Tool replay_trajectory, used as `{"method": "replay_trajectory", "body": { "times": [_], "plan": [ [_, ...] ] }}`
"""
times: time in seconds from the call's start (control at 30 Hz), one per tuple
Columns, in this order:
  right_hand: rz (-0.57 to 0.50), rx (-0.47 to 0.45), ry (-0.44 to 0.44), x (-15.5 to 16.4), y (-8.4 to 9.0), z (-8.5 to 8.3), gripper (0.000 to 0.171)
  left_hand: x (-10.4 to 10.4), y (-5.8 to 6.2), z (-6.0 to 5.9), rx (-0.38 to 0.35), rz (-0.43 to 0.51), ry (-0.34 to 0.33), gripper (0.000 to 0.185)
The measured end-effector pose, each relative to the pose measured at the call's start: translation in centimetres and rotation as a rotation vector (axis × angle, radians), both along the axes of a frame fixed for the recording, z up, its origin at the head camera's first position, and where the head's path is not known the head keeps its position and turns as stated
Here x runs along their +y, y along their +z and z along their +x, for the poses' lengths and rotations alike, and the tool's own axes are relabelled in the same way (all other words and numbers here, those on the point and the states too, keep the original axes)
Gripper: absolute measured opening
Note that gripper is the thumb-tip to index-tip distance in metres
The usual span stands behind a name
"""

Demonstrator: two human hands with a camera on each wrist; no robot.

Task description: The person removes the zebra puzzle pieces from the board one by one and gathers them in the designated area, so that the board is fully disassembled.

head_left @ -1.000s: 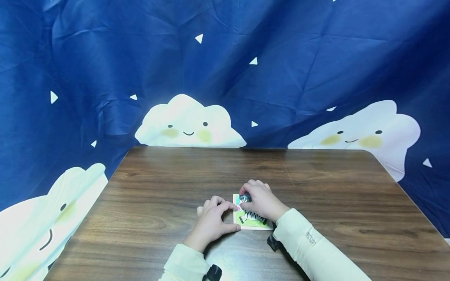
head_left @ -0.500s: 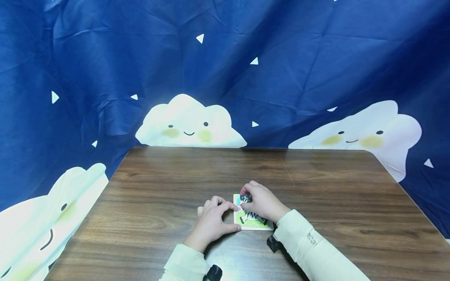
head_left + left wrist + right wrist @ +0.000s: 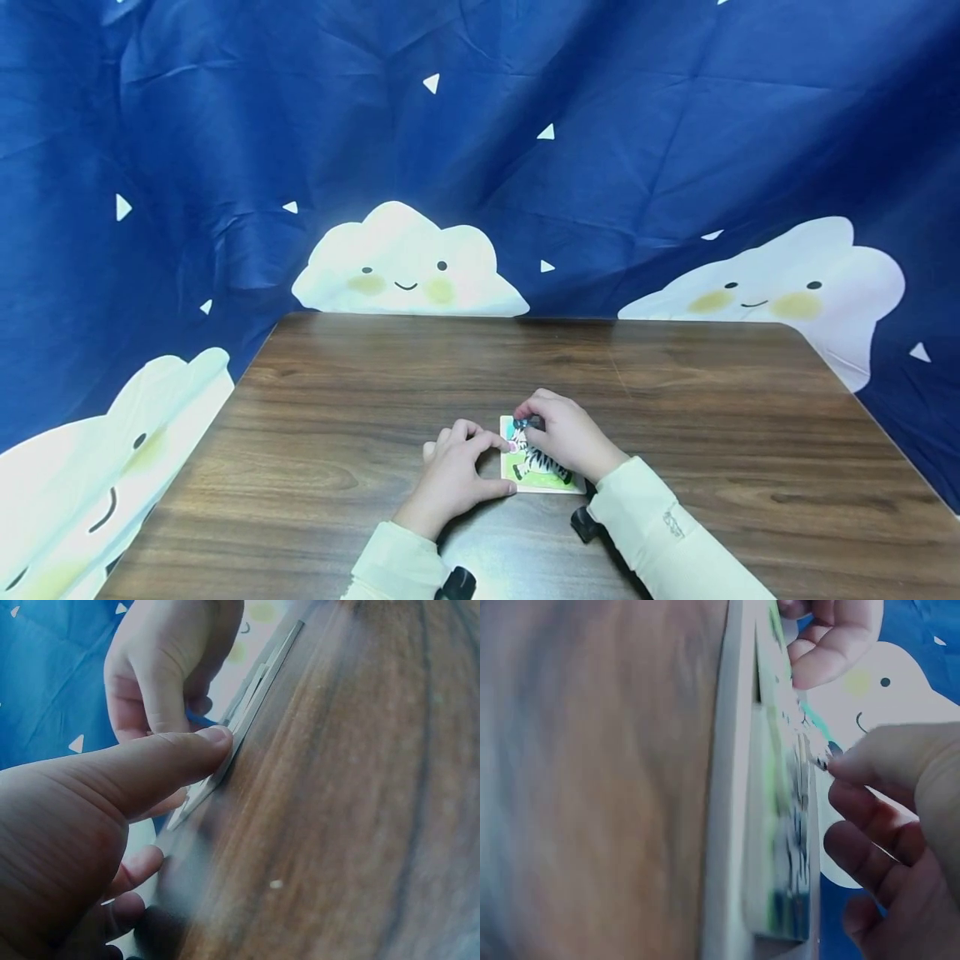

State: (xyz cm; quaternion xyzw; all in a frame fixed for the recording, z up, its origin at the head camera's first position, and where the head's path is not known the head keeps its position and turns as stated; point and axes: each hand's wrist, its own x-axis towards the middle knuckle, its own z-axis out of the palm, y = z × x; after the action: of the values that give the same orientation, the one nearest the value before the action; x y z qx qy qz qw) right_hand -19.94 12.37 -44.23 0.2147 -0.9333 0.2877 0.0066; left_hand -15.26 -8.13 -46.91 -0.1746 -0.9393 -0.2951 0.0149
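A small flat jigsaw puzzle (image 3: 542, 481) with a zebra picture lies on the table in the head view. My left hand (image 3: 452, 473) holds its left side, the thumb at the near edge and the index finger at the left edge. With thumb and fingers my right hand (image 3: 567, 435) pinches the puzzle piece (image 3: 519, 435) showing the zebra's head, at the upper left. That piece looks slightly tilted in the right wrist view, where the puzzle's pale rim (image 3: 724, 787) runs upright. My right palm and fingers hide the puzzle's upper right part.
The brown wooden table (image 3: 360, 375) extends around the puzzle on all sides. Behind it hangs a blue curtain (image 3: 585, 192) with smiling clouds. Dark wrist cameras (image 3: 584, 524) sit below both sleeves.
My right hand has shifted slightly to the right and nearer, and the zebra's head piece now lines up more closely with the body. The left hand stays at the puzzle's left side.
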Motion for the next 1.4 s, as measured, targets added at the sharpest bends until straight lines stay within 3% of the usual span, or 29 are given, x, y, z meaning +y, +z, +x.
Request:
{"method": "replay_trajectory", "body": {
  "times": [0.27,0.67,0.83,1.1,1.4],
  "plan": [
    [-0.018,0.036,-0.046,0.3,0.0,0.3,0.017,0.2,0.1,0.0,-0.007,-0.009,0.006,0.048],
    [0.050,0.064,-0.133,0.4,0.0,0.6,0.016,0.4,0.0,0.0,0.000,-0.004,0.003,0.047],
    [0.021,0.081,-0.152,0.7,0.0,0.6,0.017,0.3,0.0,-0.1,0.011,-0.004,0.001,0.048],
    [-0.049,0.015,-0.164,1.9,0.1,0.4,0.017,0.4,0.1,-0.1,0.016,0.005,0.000,0.041],
    [-0.082,-0.028,-0.200,4.3,0.1,-0.3,0.014,0.1,0.1,0.0,-0.015,-0.005,0.007,0.048]
  ]
}}
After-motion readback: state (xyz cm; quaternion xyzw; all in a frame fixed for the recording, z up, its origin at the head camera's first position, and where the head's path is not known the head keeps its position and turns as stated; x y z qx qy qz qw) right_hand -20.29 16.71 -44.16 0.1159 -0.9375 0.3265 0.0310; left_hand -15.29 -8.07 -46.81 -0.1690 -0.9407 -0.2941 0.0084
